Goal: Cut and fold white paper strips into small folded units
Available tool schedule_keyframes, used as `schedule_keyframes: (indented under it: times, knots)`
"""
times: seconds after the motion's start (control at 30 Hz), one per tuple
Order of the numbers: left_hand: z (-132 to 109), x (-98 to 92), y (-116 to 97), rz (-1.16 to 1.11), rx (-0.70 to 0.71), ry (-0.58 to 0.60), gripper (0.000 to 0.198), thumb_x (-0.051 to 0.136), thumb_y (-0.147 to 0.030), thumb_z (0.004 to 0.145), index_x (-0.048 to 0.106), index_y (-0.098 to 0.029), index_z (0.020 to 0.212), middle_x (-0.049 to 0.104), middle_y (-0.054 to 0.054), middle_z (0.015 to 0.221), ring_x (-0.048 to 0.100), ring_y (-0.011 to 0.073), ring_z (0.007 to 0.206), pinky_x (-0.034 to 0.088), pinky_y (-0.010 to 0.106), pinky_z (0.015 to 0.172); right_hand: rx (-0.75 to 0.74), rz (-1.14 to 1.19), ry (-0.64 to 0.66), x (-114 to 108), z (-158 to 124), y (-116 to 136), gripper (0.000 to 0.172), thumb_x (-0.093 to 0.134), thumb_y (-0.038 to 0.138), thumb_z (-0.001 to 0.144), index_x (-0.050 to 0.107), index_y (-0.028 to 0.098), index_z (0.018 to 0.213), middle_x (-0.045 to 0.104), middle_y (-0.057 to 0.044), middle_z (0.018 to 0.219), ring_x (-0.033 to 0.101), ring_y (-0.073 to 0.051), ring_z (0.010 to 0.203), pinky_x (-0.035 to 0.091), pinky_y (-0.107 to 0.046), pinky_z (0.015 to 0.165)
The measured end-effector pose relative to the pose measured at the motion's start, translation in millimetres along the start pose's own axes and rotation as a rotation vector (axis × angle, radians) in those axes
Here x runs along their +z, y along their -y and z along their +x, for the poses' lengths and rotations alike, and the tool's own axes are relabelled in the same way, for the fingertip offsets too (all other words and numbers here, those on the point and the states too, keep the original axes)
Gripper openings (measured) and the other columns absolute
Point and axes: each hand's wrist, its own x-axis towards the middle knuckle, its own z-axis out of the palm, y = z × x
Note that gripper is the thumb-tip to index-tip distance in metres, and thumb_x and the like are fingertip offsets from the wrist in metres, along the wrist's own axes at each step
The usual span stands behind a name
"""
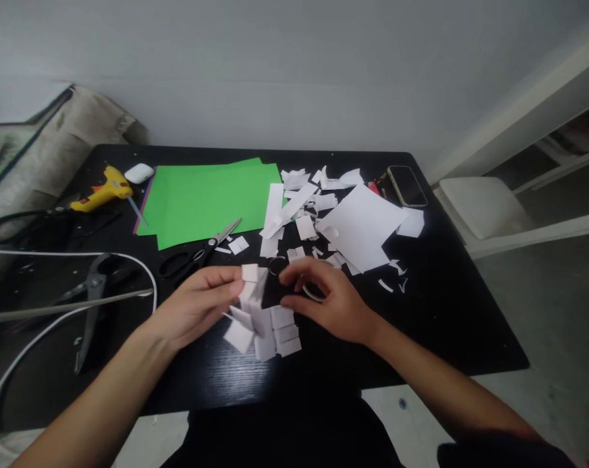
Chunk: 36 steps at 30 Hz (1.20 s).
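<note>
My left hand (pixel 201 302) pinches a folded white paper piece (pixel 250 289) between thumb and fingers, above the table's front part. Flaps of white paper (pixel 239 335) hang or lie just below it; whether they are joined to the held piece I cannot tell. Beside them are small white paper rectangles (pixel 285 331) in a short row. Just right of the held paper is my right hand (pixel 331 299), its fingers curved and its thumb apart, with nothing visible between the tips. Behind my left hand lie black-handled scissors (pixel 211 244), blades pointing to the back right.
Green sheets (pixel 211 195) cover the back left of the black table (pixel 445 325). White paper scraps (pixel 304 205) and a larger white sheet (pixel 365 227) lie right of them. A yellow glue gun (pixel 102 190), white cable (pixel 148 270) and phone (pixel 406 185) are near the edges.
</note>
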Motion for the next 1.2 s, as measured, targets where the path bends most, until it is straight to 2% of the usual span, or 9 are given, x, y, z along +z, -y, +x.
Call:
schedule_keyframes:
  times: [0.1,0.2,0.37,0.53,0.73,0.93,1.07,1.2]
  knots:
    - [-20.4,-8.0,-1.7,0.011,-0.03,-0.173,0.032,0.096,-0.04,0.066,0.082,-0.015,0.08,0.071,0.005,0.069,0.058,0.0124,0.057,0.051,0.023,0.056,-0.23,-0.311,0.178,6.6,-25.3,-0.2,0.01,0.073,0.023,0.096,0.074,0.018,0.105,0.074,-0.01,0.116,0.07,-0.021,0.112,0.058,-0.039,0.1]
    - [-37.9,-13.0,9.1,0.044,-0.09,-0.252,0.029,0.094,-0.04,0.067,0.081,-0.017,0.08,0.068,0.004,0.066,0.06,0.0151,0.061,0.051,0.023,0.057,-0.363,-0.561,0.309,18.2,-45.2,-10.9,0.02,0.061,0.022,0.104,0.07,0.015,0.12,0.074,-0.011,0.127,0.064,-0.023,0.13,0.048,-0.046,0.118]
    - [-50.7,-14.2,33.4,0.284,-0.094,-0.296,0.03,0.086,-0.045,0.078,0.077,-0.016,0.078,0.066,0.003,0.071,0.058,0.0153,0.07,0.05,0.025,0.067,-0.418,-0.835,0.333,34.9,-57.5,-30.1,0.031,0.055,0.025,0.107,0.064,0.011,0.133,0.069,-0.012,0.139,0.057,-0.027,0.138,0.046,-0.046,0.121]
    - [-44.0,-12.4,41.6,0.506,-0.03,-0.286,0.036,0.079,-0.052,0.084,0.076,-0.017,0.076,0.065,0.002,0.073,0.056,0.0141,0.071,0.047,0.025,0.071,-0.415,-0.861,0.278,41.0,-61.6,-33.8,0.032,0.055,0.023,0.107,0.065,0.01,0.134,0.066,-0.015,0.141,0.057,-0.027,0.139,0.045,-0.044,0.122]
    - [-33.6,-6.9,42.6,0.484,-0.094,-0.276,0.035,0.083,-0.053,0.079,0.079,-0.019,0.081,0.07,0.003,0.079,0.061,0.0163,0.075,0.05,0.026,0.072,-0.411,-0.825,0.283,39.5,-61.7,-33.4,0.029,0.057,0.022,0.105,0.067,0.01,0.13,0.07,-0.015,0.134,0.059,-0.028,0.136,0.047,-0.046,0.122]
    - [-30.3,-0.2,40.3,0.538,-0.101,-0.309,0.04,0.086,-0.057,0.071,0.078,-0.019,0.076,0.069,0.002,0.073,0.059,0.0148,0.068,0.05,0.025,0.067,-0.386,-0.753,0.266,37.0,-64.1,-35.0,0.032,0.055,0.022,0.106,0.062,0.009,0.134,0.067,-0.018,0.14,0.056,-0.028,0.141,0.047,-0.048,0.122]
    - [-30.2,3.7,39.8,0.583,-0.101,-0.33,0.042,0.086,-0.059,0.071,0.076,-0.018,0.075,0.07,0.002,0.075,0.061,0.0154,0.067,0.051,0.026,0.068,-0.342,-0.686,0.283,34.7,-67.6,-37.0,0.035,0.055,0.024,0.106,0.057,0.008,0.138,0.064,-0.02,0.145,0.05,-0.028,0.148,0.046,-0.05,0.123]
    - [-30.6,4.8,40.8,0.658,-0.094,-0.33,0.039,0.08,-0.057,0.077,0.075,-0.018,0.078,0.068,0.001,0.071,0.061,0.0148,0.064,0.05,0.026,0.067,-0.376,-0.67,0.261,34.0,-66.7,-36.7,0.025,0.056,0.02,0.106,0.063,0.008,0.126,0.067,-0.02,0.14,0.051,-0.028,0.147,0.046,-0.049,0.123]
